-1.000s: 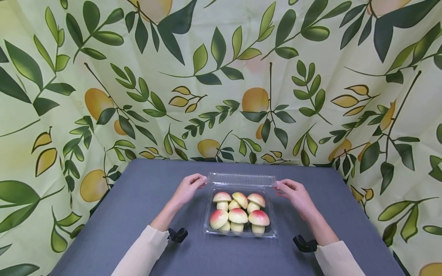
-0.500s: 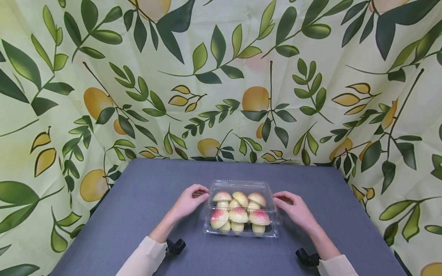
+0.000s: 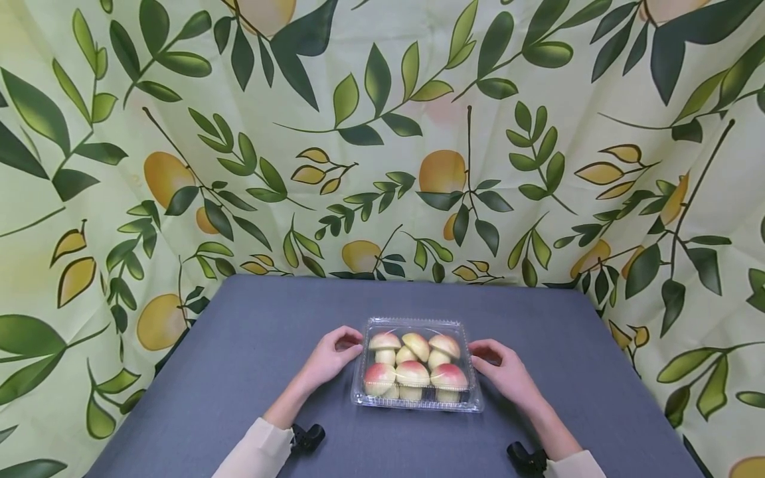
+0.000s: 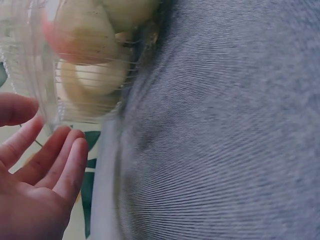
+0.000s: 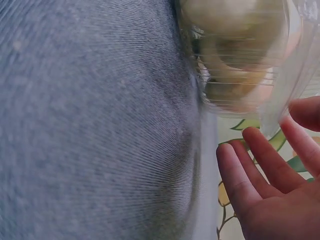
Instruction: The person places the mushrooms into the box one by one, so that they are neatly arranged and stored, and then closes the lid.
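A clear plastic food container [image 3: 416,405] sits in the middle of the table with its clear hinged lid [image 3: 414,325] down over it. Inside, several mushroom-shaped pieces [image 3: 412,373] with red-and-yellow caps and cream stems stand in two rows. At the container's left side is my left hand [image 3: 327,355], its fingertips right at the edge. Opposite it, my right hand [image 3: 508,373] has its fingertips beside the right edge. Both wrist views show loosely extended fingers [image 4: 70,165] close to the projecting rim [image 5: 275,112], with the thumb near the lid side.
The table [image 3: 287,305] has a grey-blue cloth top. Behind and around it hangs a pale curtain [image 3: 382,166] printed with leaves and orange fruit. A black wrist mount [image 3: 307,438] sits on the left wrist and another black mount [image 3: 526,458] on the right.
The lid, raised at the far side and held by both hands a second ago, has swung down toward me over the mushroom-shaped pieces. Both hands have come down and nearer along the container's sides.
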`<state>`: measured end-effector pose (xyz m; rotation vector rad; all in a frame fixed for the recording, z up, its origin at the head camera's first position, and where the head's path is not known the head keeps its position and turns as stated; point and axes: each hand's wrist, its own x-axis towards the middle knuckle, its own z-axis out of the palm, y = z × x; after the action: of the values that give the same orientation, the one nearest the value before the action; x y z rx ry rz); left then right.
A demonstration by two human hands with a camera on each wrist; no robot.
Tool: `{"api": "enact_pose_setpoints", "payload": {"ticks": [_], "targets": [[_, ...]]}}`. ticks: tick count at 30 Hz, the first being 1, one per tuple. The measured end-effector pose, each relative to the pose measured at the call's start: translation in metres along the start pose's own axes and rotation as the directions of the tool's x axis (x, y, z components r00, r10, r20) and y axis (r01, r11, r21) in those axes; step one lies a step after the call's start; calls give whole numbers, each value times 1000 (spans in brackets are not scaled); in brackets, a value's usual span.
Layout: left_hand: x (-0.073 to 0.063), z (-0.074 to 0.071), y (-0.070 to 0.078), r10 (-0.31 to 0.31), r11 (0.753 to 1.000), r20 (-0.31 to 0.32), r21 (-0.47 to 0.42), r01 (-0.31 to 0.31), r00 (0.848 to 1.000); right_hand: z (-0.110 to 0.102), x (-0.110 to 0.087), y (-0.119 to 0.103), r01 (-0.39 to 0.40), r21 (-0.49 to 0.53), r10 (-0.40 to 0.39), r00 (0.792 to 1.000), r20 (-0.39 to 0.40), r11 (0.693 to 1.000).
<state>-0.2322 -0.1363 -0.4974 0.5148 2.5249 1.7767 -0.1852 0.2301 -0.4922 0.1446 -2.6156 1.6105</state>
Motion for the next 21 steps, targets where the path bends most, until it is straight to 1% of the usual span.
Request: {"api": "enact_pose_setpoints", "payload": {"ticks": [7,10,14,18,21], "targets": [[2,2,-2,-24,999,0,-23,24,1000,3,4,4,-19,58,20,1000,-6,998],[5,4,-2,-43,998,6,-45,43,999,5,7,7,-30,76,30,1000,1,997],[7,4,-2,-66,996,0,-68,66,998,7,12,6,-52,100,51,999,6,994],[7,6,1,-50,997,-17,-67,49,999,6,14,4,-62,108,64,998,-7,992],[5,7,3,-36,997,-15,-66,35,999,5,15,2,-65,96,66,998,-13,993]]}}
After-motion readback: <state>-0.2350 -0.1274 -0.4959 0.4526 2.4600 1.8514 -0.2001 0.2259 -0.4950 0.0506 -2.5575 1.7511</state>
